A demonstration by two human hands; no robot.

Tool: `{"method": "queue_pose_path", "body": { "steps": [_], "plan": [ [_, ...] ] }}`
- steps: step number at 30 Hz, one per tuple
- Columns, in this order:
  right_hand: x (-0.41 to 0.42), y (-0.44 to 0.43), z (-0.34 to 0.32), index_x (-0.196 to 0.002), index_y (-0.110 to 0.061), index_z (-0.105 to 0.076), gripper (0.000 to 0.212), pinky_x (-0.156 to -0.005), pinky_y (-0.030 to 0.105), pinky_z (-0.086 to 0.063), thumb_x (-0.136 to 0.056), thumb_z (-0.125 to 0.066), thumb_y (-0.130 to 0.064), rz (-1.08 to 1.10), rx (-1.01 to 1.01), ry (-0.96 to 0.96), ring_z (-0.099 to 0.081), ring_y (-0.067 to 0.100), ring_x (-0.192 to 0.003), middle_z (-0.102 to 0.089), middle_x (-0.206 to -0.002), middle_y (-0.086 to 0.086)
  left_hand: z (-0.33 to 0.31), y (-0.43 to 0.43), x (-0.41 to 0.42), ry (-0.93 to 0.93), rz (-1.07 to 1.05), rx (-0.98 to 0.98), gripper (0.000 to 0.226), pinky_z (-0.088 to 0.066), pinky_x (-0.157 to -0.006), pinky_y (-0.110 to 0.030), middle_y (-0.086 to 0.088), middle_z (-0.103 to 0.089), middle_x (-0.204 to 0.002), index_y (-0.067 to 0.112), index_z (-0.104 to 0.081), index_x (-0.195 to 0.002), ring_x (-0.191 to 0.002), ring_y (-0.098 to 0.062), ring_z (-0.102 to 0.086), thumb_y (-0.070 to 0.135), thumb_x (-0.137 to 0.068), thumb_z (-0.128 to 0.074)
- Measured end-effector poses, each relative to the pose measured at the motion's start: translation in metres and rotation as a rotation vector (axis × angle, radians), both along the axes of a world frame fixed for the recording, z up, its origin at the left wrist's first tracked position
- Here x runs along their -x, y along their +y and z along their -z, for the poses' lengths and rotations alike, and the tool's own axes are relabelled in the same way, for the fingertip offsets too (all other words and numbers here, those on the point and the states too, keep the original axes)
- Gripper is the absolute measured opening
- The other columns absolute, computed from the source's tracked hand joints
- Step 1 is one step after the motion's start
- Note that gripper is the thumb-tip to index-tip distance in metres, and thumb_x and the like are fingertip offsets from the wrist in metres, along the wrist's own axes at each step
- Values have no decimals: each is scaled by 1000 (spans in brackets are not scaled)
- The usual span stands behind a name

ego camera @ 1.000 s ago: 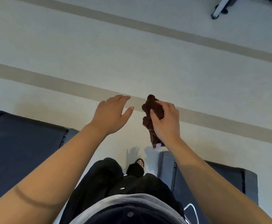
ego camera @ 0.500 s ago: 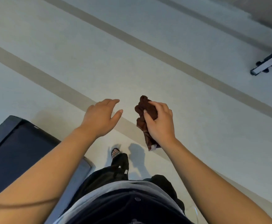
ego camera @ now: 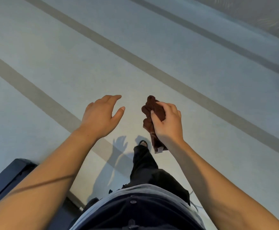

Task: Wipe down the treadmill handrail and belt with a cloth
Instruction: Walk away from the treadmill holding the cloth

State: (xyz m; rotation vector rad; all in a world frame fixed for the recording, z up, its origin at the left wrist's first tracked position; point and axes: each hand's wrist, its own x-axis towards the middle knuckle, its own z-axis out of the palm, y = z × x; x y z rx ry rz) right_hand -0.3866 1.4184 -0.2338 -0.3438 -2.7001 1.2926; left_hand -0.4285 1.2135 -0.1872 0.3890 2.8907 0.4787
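A crumpled dark brown cloth point(ego camera: 152, 110) hangs from my right hand point(ego camera: 167, 122), which is shut on it in front of my body; a small white tag shows at its lower end. My left hand point(ego camera: 100, 117) floats beside it, a hand's width to the left, fingers apart and holding nothing. A dark corner of a treadmill deck point(ego camera: 9, 176) shows at the lower left, partly behind my left forearm. No handrail is in view.
Pale floor point(ego camera: 69, 47) with grey diagonal stripes fills the view. My dark trouser leg and shoe point(ego camera: 143, 144) step forward below the hands. A darker surface lies at the top right corner.
The view has swung away from the treadmills: the right one has left the frame and the left one has slid to the lower left corner. Both hands hold the same pose.
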Motion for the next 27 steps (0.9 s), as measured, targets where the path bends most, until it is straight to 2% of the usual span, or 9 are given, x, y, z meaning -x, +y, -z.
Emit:
{"method": "queue_pose_path", "body": {
  "steps": [4,8,11,14,18,22,27],
  "plan": [
    [117,22,-7,-120,-34,-54,32,-86,19,-31,-88,-54,-36,-75,37,-46,-34,0,-107,-46,-117,-19,-6,21,101,-17,-66,30,51,-39,-99,-42,-1,-45,-142,25,-36,-141,-118,-24,-51,47,-95,-33],
    [225,33,-23,-121,-26,-57,32,-85,23,-32,-89,-56,-32,-153,-35,27,-38,9,-108,-50,-118,-10,-16,29,196,-3,-145,60,51,-39,-99,-42,0,-44,-143,26,-36,-140,-113,-25,-55,49,-94,-33],
    [296,36,-31,-121,-25,-58,33,-84,24,-33,-89,-57,-32,-201,-78,39,-39,9,-106,-52,-118,-8,-16,34,259,2,-175,37,51,-41,-97,-43,-2,-45,-142,24,-37,-140,-111,-26,-55,48,-95,-35],
    [368,42,-30,-118,-26,-58,31,-81,22,-34,-88,-58,-33,-226,-96,60,-42,12,-107,-54,-117,-8,-9,45,325,-27,-189,-27,51,-40,-99,-42,-1,-46,-140,23,-38,-139,-120,-24,-50,46,-95,-36],
    [466,58,-20,-120,-26,-57,32,-80,20,-35,-89,-57,-33,-162,-97,63,-44,13,-106,-53,-115,-8,2,66,434,-43,-126,-58,51,-38,-99,-41,0,-45,-141,23,-38,-139,-123,-23,-47,47,-95,-34],
    [564,80,-18,-119,-28,-57,30,-84,11,-32,-90,-57,-31,-51,-87,19,-40,9,-108,-47,-112,-16,3,90,557,-31,6,-66,51,-36,-101,-42,0,-45,-141,23,-37,-140,-123,-24,-47,47,-95,-34],
    [692,112,-38,-121,-24,-58,32,-87,20,-36,-90,-57,-34,62,-158,28,-44,13,-109,-52,-117,-8,-18,125,709,17,166,-44,51,-37,-99,-41,1,-46,-139,23,-36,-140,-122,-21,-48,47,-95,-33]
  ]
}}
